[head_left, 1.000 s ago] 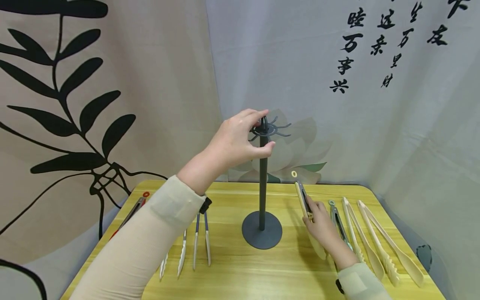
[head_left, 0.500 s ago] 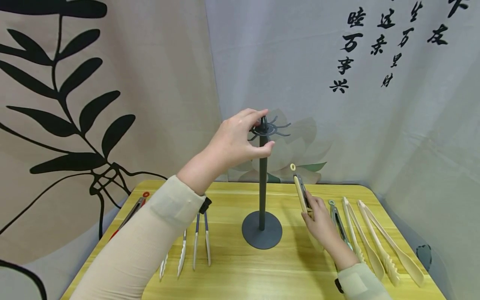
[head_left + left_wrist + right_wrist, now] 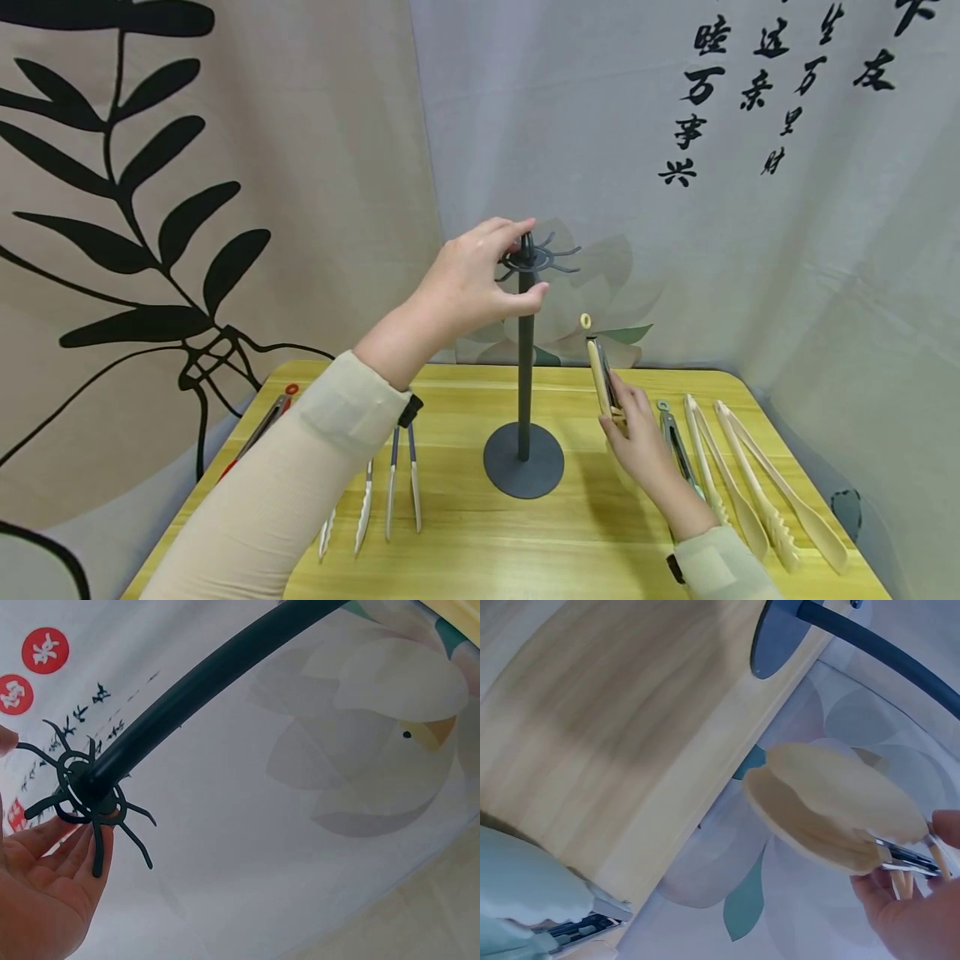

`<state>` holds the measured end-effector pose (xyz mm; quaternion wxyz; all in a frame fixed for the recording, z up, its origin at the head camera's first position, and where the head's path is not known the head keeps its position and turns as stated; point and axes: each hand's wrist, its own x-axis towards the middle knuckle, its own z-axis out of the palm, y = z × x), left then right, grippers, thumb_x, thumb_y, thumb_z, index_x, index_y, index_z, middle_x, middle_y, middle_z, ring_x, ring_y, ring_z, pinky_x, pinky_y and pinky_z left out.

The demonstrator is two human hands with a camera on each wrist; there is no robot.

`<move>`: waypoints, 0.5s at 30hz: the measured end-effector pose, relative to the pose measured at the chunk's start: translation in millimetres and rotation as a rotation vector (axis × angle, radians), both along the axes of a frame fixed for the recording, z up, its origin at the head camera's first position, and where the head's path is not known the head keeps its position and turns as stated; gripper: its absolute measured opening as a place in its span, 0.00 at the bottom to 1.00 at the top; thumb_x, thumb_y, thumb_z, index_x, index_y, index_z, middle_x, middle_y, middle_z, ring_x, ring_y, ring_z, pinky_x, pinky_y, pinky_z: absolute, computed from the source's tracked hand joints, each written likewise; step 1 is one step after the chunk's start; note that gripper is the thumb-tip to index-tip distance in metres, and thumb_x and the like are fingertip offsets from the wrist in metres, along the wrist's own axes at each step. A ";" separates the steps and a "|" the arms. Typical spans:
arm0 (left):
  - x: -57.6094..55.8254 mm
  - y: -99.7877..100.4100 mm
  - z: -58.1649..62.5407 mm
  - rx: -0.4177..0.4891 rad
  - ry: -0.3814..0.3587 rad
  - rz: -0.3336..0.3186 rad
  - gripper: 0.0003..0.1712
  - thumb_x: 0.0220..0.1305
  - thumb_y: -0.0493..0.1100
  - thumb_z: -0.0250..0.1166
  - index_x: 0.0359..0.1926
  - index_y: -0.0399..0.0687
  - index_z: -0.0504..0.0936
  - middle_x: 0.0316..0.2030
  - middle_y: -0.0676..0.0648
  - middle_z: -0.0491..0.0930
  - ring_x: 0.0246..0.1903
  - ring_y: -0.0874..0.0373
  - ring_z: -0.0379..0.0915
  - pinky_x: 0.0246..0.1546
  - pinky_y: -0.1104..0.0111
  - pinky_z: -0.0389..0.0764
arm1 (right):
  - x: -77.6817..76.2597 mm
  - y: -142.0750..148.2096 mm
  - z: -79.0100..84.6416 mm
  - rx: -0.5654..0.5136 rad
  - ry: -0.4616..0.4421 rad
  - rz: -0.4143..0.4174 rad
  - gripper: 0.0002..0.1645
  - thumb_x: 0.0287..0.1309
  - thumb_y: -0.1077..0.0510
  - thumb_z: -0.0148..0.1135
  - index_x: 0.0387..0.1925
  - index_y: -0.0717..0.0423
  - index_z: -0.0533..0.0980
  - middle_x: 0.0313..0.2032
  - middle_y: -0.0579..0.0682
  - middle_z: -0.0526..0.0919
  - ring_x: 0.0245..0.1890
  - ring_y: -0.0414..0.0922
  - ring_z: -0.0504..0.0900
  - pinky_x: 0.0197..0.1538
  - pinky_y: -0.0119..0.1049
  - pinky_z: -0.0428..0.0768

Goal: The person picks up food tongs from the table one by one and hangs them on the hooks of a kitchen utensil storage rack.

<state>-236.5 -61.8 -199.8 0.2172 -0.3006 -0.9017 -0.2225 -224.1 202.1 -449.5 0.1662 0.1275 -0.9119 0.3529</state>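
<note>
A dark grey utensil stand (image 3: 527, 367) with a round base and a ring of curved hooks (image 3: 88, 791) stands upright at mid-table. My left hand (image 3: 472, 275) holds its top, fingers behind the ring and thumb at a hook tip in the left wrist view. On the right, my right hand (image 3: 637, 442) grips cream tongs (image 3: 597, 375) by the handle, raised above the table with their hanging loop upward. The right wrist view shows their broad, scalloped heads (image 3: 825, 799) slightly apart. The tongs are apart from the stand.
Mint-tipped tongs (image 3: 678, 442) and two beige tongs (image 3: 727, 475) lie right of my right hand. Left of the stand lie blue-handled tongs (image 3: 415, 483), silver-tipped tongs (image 3: 364, 512) and red tongs (image 3: 273, 421), partly behind my left arm. Printed cloth (image 3: 337, 167) hangs behind the wooden table (image 3: 465, 550).
My right hand has lifted the cream tongs a little higher, bringing their loop further above the table's back edge. My left hand stays on top of the stand.
</note>
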 end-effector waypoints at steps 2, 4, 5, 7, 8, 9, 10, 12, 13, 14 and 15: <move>0.1 -0.3 -0.1 -0.002 0.001 0.001 0.40 0.53 0.56 0.64 0.67 0.51 0.67 0.57 0.50 0.73 0.49 0.61 0.74 0.48 0.65 0.76 | 1.3 -1.5 2.8 -0.012 0.008 0.007 0.45 0.62 0.62 0.58 0.74 0.42 0.48 0.61 0.59 0.63 0.56 0.57 0.70 0.46 0.51 0.77; 0.4 -0.6 -0.1 -0.004 0.000 0.002 0.40 0.53 0.57 0.64 0.67 0.51 0.67 0.57 0.51 0.73 0.49 0.61 0.74 0.48 0.65 0.76 | 2.6 -2.9 4.8 -0.017 0.021 0.012 0.45 0.62 0.62 0.58 0.74 0.41 0.48 0.61 0.58 0.63 0.56 0.56 0.70 0.45 0.49 0.77; 0.4 -0.6 -0.2 -0.005 0.000 0.003 0.40 0.53 0.57 0.64 0.67 0.52 0.66 0.57 0.51 0.73 0.50 0.61 0.74 0.48 0.65 0.76 | 3.3 -3.6 5.8 -0.018 0.028 0.015 0.45 0.62 0.62 0.58 0.74 0.41 0.48 0.61 0.58 0.63 0.56 0.56 0.70 0.44 0.48 0.76; 0.6 -0.5 -0.3 -0.005 -0.001 0.004 0.40 0.53 0.57 0.64 0.67 0.52 0.66 0.57 0.51 0.73 0.50 0.61 0.74 0.49 0.65 0.76 | 4.6 -4.8 7.2 -0.017 0.044 0.018 0.45 0.61 0.62 0.58 0.74 0.42 0.48 0.61 0.58 0.63 0.54 0.55 0.71 0.42 0.45 0.76; 0.5 -0.4 -0.4 -0.005 -0.002 0.004 0.40 0.53 0.57 0.64 0.67 0.52 0.66 0.57 0.51 0.73 0.50 0.61 0.74 0.49 0.65 0.76 | 5.1 -5.4 8.0 -0.016 0.053 0.019 0.45 0.61 0.62 0.58 0.74 0.42 0.49 0.60 0.58 0.63 0.53 0.54 0.71 0.40 0.44 0.75; 0.7 -0.4 -0.4 -0.004 -0.001 0.003 0.40 0.53 0.57 0.63 0.67 0.52 0.66 0.57 0.51 0.73 0.50 0.61 0.74 0.49 0.66 0.76 | 5.4 -5.8 8.5 -0.016 0.062 0.019 0.45 0.62 0.62 0.58 0.74 0.42 0.49 0.60 0.58 0.64 0.53 0.54 0.72 0.40 0.44 0.75; 0.6 -0.3 -0.4 -0.004 -0.002 0.002 0.40 0.53 0.57 0.64 0.67 0.52 0.66 0.57 0.51 0.73 0.50 0.61 0.74 0.49 0.66 0.76 | 5.7 -6.3 9.1 -0.018 0.069 0.020 0.45 0.62 0.62 0.58 0.74 0.43 0.49 0.60 0.58 0.64 0.53 0.54 0.72 0.40 0.44 0.75; 0.5 -0.2 -0.4 -0.001 -0.002 0.001 0.40 0.53 0.57 0.64 0.67 0.51 0.66 0.57 0.51 0.73 0.50 0.61 0.74 0.49 0.66 0.76 | 5.8 -7.3 10.6 -0.040 0.075 0.028 0.44 0.63 0.62 0.57 0.74 0.43 0.48 0.60 0.58 0.63 0.53 0.54 0.71 0.42 0.46 0.76; 0.5 -0.1 -0.3 0.000 -0.003 0.000 0.40 0.53 0.57 0.64 0.67 0.52 0.66 0.57 0.51 0.73 0.50 0.61 0.74 0.49 0.66 0.76 | 5.8 -7.8 11.5 -0.055 0.078 0.033 0.43 0.63 0.62 0.56 0.74 0.43 0.48 0.61 0.58 0.63 0.54 0.54 0.71 0.43 0.47 0.77; 0.5 -0.2 -0.1 0.000 -0.004 0.000 0.40 0.53 0.57 0.64 0.67 0.52 0.66 0.57 0.51 0.73 0.50 0.61 0.74 0.49 0.66 0.76 | 5.7 -8.4 12.6 -0.073 0.083 0.039 0.43 0.63 0.62 0.56 0.74 0.43 0.49 0.61 0.58 0.63 0.55 0.55 0.70 0.45 0.50 0.76; 0.5 -0.3 0.0 0.000 -0.005 0.001 0.40 0.54 0.57 0.64 0.67 0.52 0.66 0.57 0.51 0.73 0.50 0.61 0.74 0.49 0.66 0.76 | 5.7 -9.0 13.8 -0.091 0.088 0.047 0.43 0.63 0.62 0.56 0.74 0.43 0.49 0.61 0.59 0.62 0.55 0.55 0.70 0.47 0.52 0.76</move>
